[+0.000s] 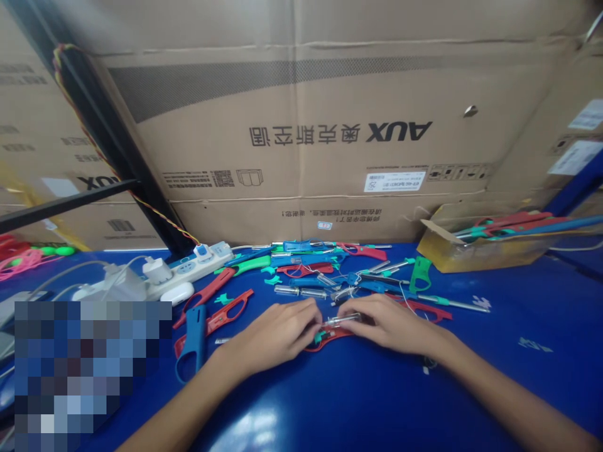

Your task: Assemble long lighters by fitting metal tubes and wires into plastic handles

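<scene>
Right hand (pixel 384 319) pinching clear tube (pixel 346 319) over red casing (pixel 330 343), between both hands on blue table (pixel 377 408). Left hand (pixel 280 329) at tube's left end; cannot tell its grip. Loose cylinders (pixel 301 292) crowd just beyond. Leftward: blue handle (pixel 195 333), power strip (pixel 193 270). Far right: open carton (pixel 485 256).

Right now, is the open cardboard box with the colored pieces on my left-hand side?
No, the open cardboard box stands on the right, beyond the right hand, while the power strip is on the left.
</scene>
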`<state>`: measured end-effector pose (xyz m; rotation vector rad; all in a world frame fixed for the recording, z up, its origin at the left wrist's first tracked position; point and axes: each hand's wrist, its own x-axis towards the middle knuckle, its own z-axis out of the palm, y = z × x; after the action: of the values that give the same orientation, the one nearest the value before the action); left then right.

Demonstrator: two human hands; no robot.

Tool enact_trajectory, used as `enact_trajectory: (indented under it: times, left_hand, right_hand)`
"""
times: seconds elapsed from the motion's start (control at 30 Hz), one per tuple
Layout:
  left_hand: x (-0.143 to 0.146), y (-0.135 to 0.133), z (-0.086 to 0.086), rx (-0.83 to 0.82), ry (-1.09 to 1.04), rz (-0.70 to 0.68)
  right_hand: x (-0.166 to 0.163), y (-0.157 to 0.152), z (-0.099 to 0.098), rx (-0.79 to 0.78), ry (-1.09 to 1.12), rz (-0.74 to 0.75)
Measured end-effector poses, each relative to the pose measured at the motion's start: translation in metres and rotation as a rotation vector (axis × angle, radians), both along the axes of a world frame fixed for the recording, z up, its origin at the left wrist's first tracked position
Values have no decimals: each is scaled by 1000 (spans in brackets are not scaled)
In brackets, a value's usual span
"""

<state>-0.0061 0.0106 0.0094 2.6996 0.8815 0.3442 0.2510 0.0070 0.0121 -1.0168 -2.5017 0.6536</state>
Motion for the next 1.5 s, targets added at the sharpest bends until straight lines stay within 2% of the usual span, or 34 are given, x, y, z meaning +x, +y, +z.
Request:
enact_trajectory:
  times: [1.5]
  left_hand:
    - [-1, 1, 3, 9, -5, 11]
  right_hand:
    - [1, -1, -1, -21, 3, -21]
